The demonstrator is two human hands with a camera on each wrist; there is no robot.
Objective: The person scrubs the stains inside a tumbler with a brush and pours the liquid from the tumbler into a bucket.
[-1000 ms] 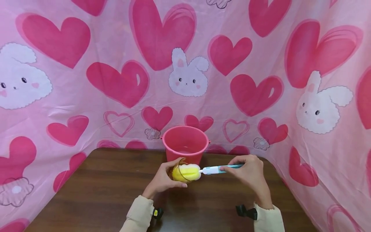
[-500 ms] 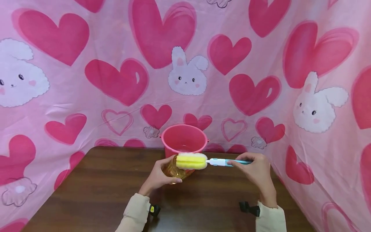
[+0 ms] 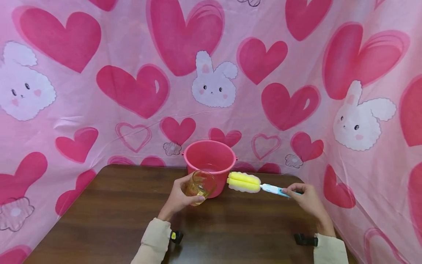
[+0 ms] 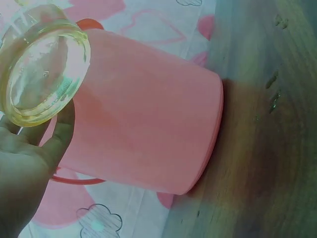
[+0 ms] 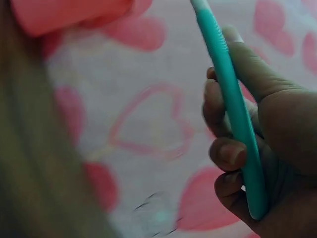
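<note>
An amber glass cup (image 3: 202,186) is gripped by my left hand (image 3: 180,198), tilted in front of the pink bucket (image 3: 209,165). In the left wrist view the cup's round base (image 4: 47,74) faces the camera, with fingers curled along its side. My right hand (image 3: 308,198) grips a sponge bottle brush by its teal and white handle (image 5: 230,94). The brush's yellow and white sponge head (image 3: 244,182) points left, apart from the cup and just right of the bucket. The right wrist view shows fingers and thumb round the handle, with the sponge head out of view.
The bucket stands at the far edge of a dark brown wooden table (image 3: 108,205). A few wet drops (image 4: 274,99) lie on the wood. Pink heart and rabbit cloth (image 3: 138,91) hangs behind and on both sides.
The sponge head, inside the cup a second ago, has come out and moved right with my right hand. The left hand has tilted the cup's mouth more upward.
</note>
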